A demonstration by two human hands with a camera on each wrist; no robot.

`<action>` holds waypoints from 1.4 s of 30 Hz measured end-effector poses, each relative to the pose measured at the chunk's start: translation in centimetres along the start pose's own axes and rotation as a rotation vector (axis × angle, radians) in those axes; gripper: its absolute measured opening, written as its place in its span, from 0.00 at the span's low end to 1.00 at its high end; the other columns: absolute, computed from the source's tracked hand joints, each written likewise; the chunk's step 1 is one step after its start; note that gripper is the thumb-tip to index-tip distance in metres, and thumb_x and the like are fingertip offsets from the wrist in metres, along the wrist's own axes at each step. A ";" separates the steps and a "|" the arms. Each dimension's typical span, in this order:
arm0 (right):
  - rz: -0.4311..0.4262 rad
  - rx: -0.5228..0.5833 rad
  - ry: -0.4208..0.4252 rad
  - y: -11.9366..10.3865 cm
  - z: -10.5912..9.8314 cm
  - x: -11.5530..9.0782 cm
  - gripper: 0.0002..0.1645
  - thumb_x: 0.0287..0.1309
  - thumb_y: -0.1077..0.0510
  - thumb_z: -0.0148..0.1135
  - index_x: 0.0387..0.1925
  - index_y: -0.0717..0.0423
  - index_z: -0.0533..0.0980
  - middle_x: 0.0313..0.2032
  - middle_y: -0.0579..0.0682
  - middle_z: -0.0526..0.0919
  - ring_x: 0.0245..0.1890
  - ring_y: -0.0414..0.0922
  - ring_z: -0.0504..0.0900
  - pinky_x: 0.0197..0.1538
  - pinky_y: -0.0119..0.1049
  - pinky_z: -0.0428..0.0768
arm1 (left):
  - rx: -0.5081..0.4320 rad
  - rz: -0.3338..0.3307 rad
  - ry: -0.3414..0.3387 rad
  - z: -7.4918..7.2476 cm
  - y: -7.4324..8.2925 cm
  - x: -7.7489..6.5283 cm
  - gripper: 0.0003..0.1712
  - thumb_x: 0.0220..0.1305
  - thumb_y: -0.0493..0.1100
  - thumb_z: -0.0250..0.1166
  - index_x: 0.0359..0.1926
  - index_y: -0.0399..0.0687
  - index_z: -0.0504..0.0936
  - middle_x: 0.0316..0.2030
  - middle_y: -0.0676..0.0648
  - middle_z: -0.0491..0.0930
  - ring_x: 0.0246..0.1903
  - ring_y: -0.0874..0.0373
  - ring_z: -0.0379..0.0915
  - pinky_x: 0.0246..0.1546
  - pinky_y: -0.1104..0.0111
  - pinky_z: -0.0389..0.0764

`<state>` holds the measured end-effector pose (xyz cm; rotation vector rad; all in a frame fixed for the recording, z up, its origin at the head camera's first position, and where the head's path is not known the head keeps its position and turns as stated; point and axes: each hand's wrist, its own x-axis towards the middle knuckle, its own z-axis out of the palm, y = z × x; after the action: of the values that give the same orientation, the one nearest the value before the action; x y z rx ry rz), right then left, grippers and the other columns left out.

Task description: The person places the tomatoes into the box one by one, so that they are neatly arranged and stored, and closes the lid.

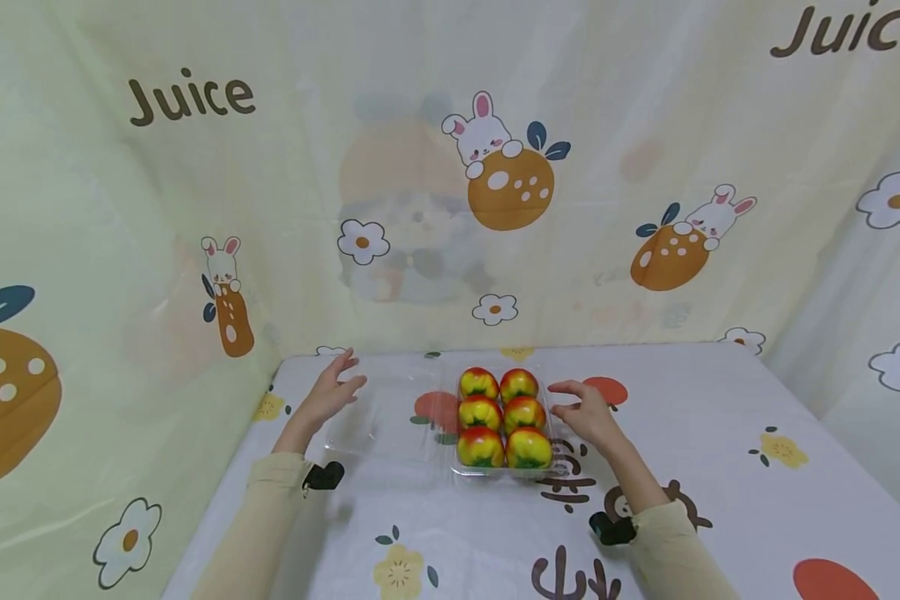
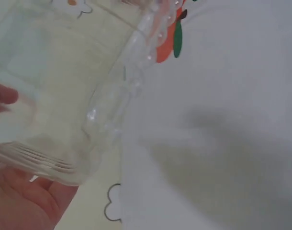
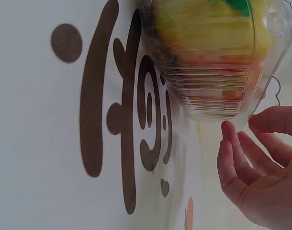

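A clear plastic clamshell box stands on the table with its see-through lid laid back on the left. Several glossy red-and-yellow fruits with green markings sit in two rows in the box. My left hand reaches over the lid's left side, fingers spread. In the left wrist view the lid's ribbed wall overlaps this hand, and one fingertip shows beyond it. Beside the box's right side is my right hand, thumb and fingers loosely bent and apart, fingertips right at the rim.
A white printed tablecloth covers the table, with flowers, fruit and dark lettering. Behind the table hangs a pale curtain printed with rabbits and oranges. Each wrist wears a black camera mount.
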<state>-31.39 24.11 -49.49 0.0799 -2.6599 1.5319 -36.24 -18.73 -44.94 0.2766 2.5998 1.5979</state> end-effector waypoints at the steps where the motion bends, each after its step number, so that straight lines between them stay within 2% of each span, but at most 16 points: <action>1: -0.003 -0.001 0.002 0.0 0.0 0.0 0.23 0.59 0.70 0.60 0.57 0.70 0.74 0.56 0.71 0.75 0.39 0.60 0.83 0.32 0.34 0.77 | 0.004 0.003 -0.005 -0.1 0.2 0.0 0.41 0.72 0.41 0.55 0.77 0.39 0.45 0.73 0.33 0.55 0.61 0.35 0.68 0.56 0.53 0.76; 8: -0.012 -0.001 0.007 0.2 0.0 0.0 0.23 0.59 0.70 0.60 0.57 0.70 0.74 0.56 0.71 0.75 0.40 0.61 0.83 0.34 0.34 0.77 | 0.025 0.043 -0.021 -0.3 2.4 -0.4 0.42 0.72 0.42 0.55 0.78 0.41 0.43 0.73 0.34 0.53 0.64 0.35 0.65 0.57 0.52 0.74; 14: -0.022 -0.007 0.003 0.3 -0.2 0.0 0.22 0.59 0.69 0.61 0.57 0.70 0.74 0.56 0.72 0.75 0.40 0.61 0.83 0.34 0.35 0.78 | 0.023 0.097 -0.026 -0.2 4.1 -0.5 0.41 0.72 0.41 0.55 0.78 0.41 0.45 0.73 0.34 0.55 0.64 0.36 0.65 0.56 0.52 0.75; 26: -0.027 -0.011 -0.007 0.1 0.0 -0.2 0.21 0.60 0.70 0.60 0.56 0.69 0.75 0.56 0.71 0.75 0.41 0.62 0.83 0.33 0.34 0.78 | 0.024 0.171 -0.024 0.9 7.3 -0.7 0.40 0.72 0.44 0.57 0.78 0.46 0.48 0.74 0.39 0.56 0.66 0.38 0.63 0.58 0.50 0.73; 33: -0.028 -0.021 -0.014 0.3 0.0 -0.1 0.21 0.60 0.69 0.60 0.55 0.69 0.75 0.55 0.72 0.75 0.39 0.62 0.83 0.31 0.36 0.77 | 0.005 0.200 -0.043 1.4 12.1 -3.5 0.38 0.72 0.38 0.55 0.76 0.37 0.49 0.73 0.33 0.56 0.66 0.35 0.61 0.60 0.47 0.70; 35: -0.030 -0.026 -0.014 0.4 0.1 -0.1 0.21 0.60 0.69 0.60 0.56 0.69 0.75 0.54 0.72 0.75 0.39 0.62 0.83 0.31 0.36 0.77 | -0.002 0.212 -0.045 1.7 12.5 -3.5 0.37 0.73 0.39 0.55 0.76 0.37 0.50 0.73 0.34 0.56 0.66 0.35 0.60 0.61 0.46 0.69; 42: -0.029 -0.025 -0.007 0.3 0.0 -0.1 0.20 0.61 0.69 0.60 0.56 0.68 0.75 0.54 0.71 0.75 0.39 0.62 0.82 0.31 0.35 0.77 | -0.041 0.252 -0.038 2.9 11.0 -0.7 0.38 0.73 0.43 0.55 0.77 0.45 0.49 0.74 0.38 0.56 0.66 0.38 0.62 0.60 0.47 0.70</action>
<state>-31.36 24.24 -49.77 0.1220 -2.6706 1.4929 -33.84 -11.51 -36.51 0.6476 2.5843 1.6979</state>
